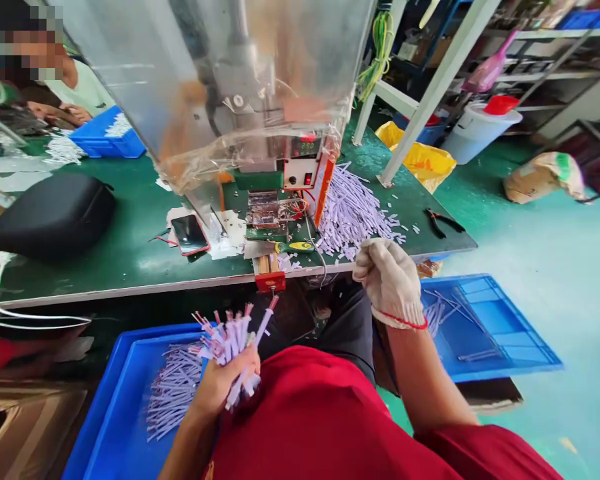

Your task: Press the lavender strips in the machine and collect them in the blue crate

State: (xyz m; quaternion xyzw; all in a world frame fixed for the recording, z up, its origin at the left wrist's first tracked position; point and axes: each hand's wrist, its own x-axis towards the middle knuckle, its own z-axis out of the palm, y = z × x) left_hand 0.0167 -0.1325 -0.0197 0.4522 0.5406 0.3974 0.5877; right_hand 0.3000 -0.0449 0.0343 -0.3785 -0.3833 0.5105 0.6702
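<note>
My bare left hand (223,380) is wrapped round a bundle of short lavender wires (233,337) with reddish tips, held upright above the left side of my lap. One wire (267,320) sticks out of the bundle to the right. Beneath that hand, many similar wires (170,393) lie in a blue tray (115,413). My right hand (387,277), in a white knitted glove, is raised by the bench's front edge with its fingers curled together; what they hold, if anything, is hidden. Just beyond it lies a heap of lavender wires (347,210).
A machine with a control box (300,172) and a clear plastic shield stands on the green bench (130,253). Around it are a scraper (295,247), a phone (190,235), pliers (445,223) and a black case (50,213). Another blue tray (525,347) sits right. A co-worker sits back left.
</note>
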